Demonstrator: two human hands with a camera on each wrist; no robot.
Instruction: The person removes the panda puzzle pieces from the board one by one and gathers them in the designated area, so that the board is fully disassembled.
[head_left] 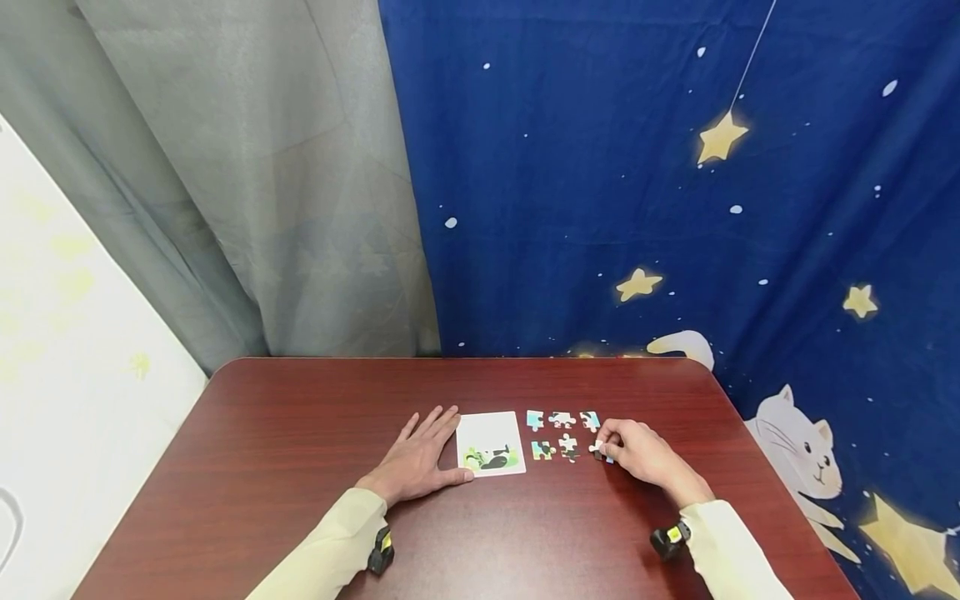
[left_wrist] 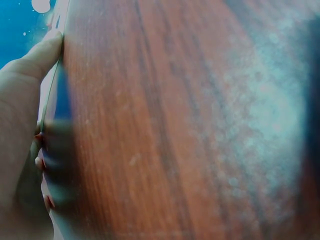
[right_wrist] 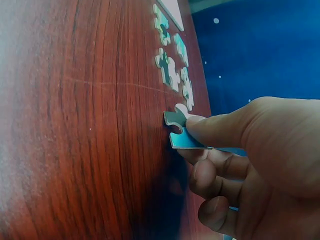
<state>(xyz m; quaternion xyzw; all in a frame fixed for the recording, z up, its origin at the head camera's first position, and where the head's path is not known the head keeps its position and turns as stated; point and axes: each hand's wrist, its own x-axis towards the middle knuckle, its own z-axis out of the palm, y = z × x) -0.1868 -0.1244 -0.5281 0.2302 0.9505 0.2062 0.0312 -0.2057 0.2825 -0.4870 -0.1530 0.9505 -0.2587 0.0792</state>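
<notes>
Left hand (head_left: pixel 418 459) flat against thin square board (head_left: pixel 484 430), knobbed jigsaw piece (right_wrist: pixel 183 140) in pinch of right hand (head_left: pixel 642 452)

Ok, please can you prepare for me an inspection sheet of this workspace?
Surface: red-brown wood-grain table, glossy.
Job's things: puzzle board, picture along its near edge; five loose jigsaw pieces to its right; sixth jigsaw piece in hand.
Clutter: nothing seen.
Left hand: fingers spread, at the puzzle board's left edge.
Right hand: pinches the sixth jigsaw piece.
Cables: nothing seen.
Surroundings: grey curtain and blue star-patterned curtain behind the table.
</notes>
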